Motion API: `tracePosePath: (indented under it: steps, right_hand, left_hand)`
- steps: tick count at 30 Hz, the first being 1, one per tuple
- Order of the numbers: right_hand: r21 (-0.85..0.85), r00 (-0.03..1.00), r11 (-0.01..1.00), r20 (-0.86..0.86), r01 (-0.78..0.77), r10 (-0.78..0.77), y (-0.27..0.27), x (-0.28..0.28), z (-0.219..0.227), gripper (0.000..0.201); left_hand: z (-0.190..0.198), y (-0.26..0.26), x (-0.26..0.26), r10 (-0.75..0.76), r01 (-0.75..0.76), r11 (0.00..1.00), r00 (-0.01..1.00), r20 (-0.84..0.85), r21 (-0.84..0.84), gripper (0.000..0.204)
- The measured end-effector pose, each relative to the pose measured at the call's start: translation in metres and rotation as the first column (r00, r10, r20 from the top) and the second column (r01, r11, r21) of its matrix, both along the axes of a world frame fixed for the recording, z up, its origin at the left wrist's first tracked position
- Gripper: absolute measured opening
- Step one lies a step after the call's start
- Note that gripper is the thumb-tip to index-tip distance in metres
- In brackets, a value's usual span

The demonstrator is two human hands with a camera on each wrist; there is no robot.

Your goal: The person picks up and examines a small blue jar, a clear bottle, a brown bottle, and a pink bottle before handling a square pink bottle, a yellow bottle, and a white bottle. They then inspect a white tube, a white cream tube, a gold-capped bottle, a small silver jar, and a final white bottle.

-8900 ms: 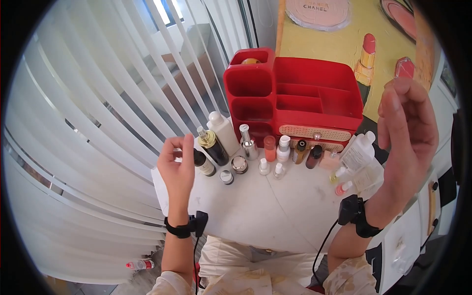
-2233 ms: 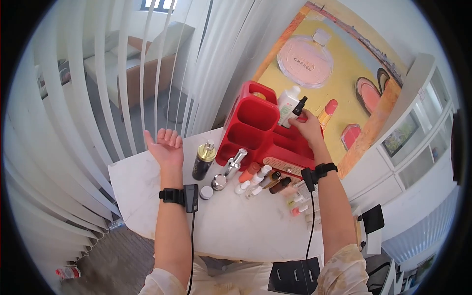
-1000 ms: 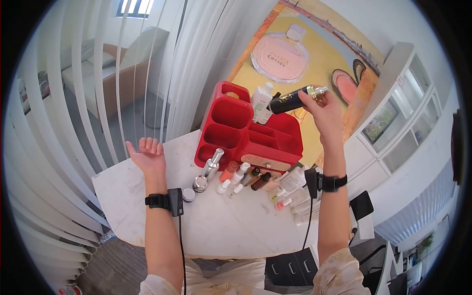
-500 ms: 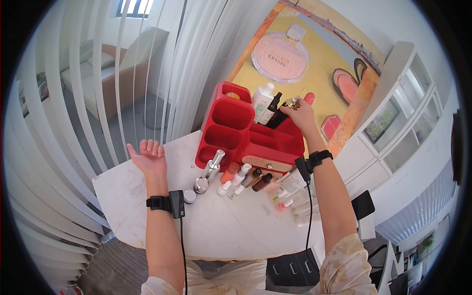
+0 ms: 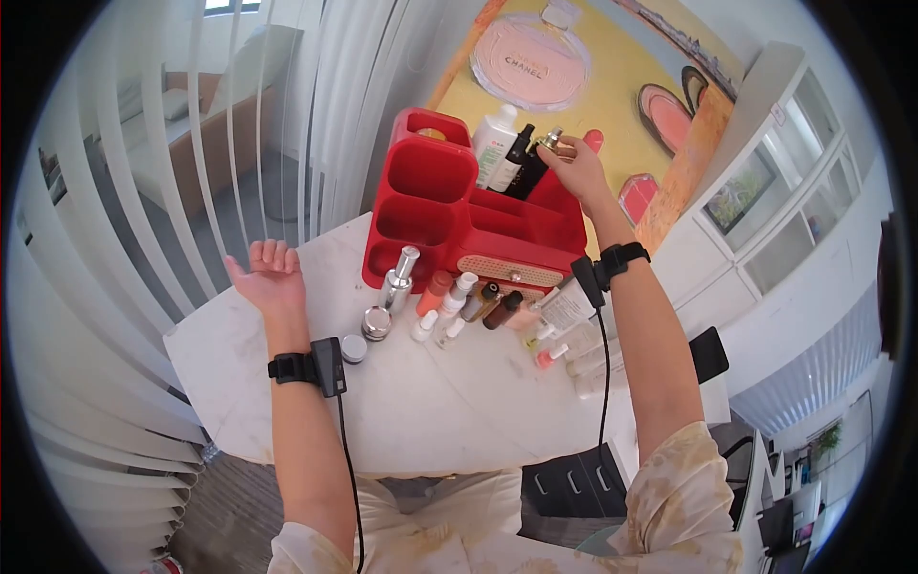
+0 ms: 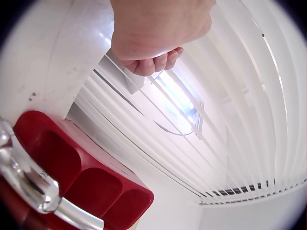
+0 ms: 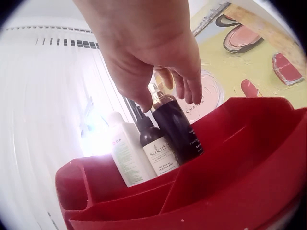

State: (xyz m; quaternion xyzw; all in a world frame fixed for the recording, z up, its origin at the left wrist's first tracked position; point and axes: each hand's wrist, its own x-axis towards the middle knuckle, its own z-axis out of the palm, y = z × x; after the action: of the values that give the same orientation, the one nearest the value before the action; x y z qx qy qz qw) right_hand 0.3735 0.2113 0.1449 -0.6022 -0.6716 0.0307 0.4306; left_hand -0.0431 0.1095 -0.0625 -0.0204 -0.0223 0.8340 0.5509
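Note:
My right hand [image 5: 578,174] is at the top of a black pump bottle [image 5: 534,170] with a gold collar, thumb and index finger about its neck. In the right wrist view the bottle [image 7: 176,129] stands in the rear compartment of a red cosmetics organiser [image 5: 375,251], leaning slightly. Beside it there are a dark spray bottle labelled Sukin [image 7: 157,152] and a white lotion bottle [image 7: 128,152]. My left hand [image 5: 272,279] hovers over the table's left side, palm up, fingers loosely curled, holding nothing; the left wrist view shows its fingers [image 6: 159,62] beside the blinds.
On the white table [image 5: 459,411], before the organiser, stand a silver pump bottle [image 5: 399,279], two small jars [image 5: 376,323], an orange bottle [image 5: 433,293] and several small bottles. A white bottle [image 5: 568,304] lies at the right. Blinds [image 5: 105,287] border the left; a painting [image 5: 531,62] stands behind.
The right hand has lowered the black pump bottle from above the organiser into its rear compartment. Earlier, the three bottles now there stood on the table. The left hand stays much the same.

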Motion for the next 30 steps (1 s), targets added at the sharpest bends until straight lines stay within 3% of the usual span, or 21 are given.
tracePosePath:
  steps: [2,6,10,16,20,23,26,30]
  right_hand:
    - [0.088,0.997,0.995,0.061,0.049,-0.055,-0.020,-0.002,0.005,0.066]
    - [0.169,0.981,0.986,0.190,0.005,-0.037,-0.066,0.013,0.015,0.059]
    - [0.155,0.958,0.988,0.282,0.005,-0.049,-0.121,0.037,0.022,0.050]
    - [-0.129,0.933,0.989,0.359,0.071,-0.020,-0.198,0.087,0.018,0.046]
    - [-0.436,0.909,0.882,0.416,0.180,0.021,-0.248,0.109,0.011,0.051]
    - [-0.557,0.917,0.808,0.395,0.193,0.054,-0.277,0.120,0.002,0.058]
    - [-0.625,0.927,0.752,0.371,0.209,0.051,-0.297,0.130,-0.011,0.056]
    - [-0.595,0.930,0.776,0.367,0.210,0.030,-0.305,0.122,-0.018,0.060]
  left_hand:
    - [-0.005,0.002,-0.004,0.006,-0.006,1.000,1.000,-0.007,0.030,0.062]
    - [-0.009,0.004,-0.006,-0.012,0.014,0.998,1.000,-0.020,0.067,0.064]
    - [-0.010,0.005,-0.005,-0.017,0.018,0.999,0.999,-0.034,0.046,0.064]
    - [-0.010,0.005,-0.005,-0.012,0.015,0.999,0.999,-0.052,0.044,0.063]
    - [-0.009,0.004,-0.004,-0.018,0.020,0.999,0.999,-0.051,0.045,0.063]
    - [-0.012,0.006,-0.005,-0.019,0.022,0.999,0.998,-0.055,0.047,0.063]
    - [-0.012,0.005,-0.004,-0.020,0.023,0.999,0.998,-0.057,0.046,0.063]
    - [-0.013,0.006,-0.003,-0.020,0.024,0.998,0.997,-0.072,0.052,0.063]
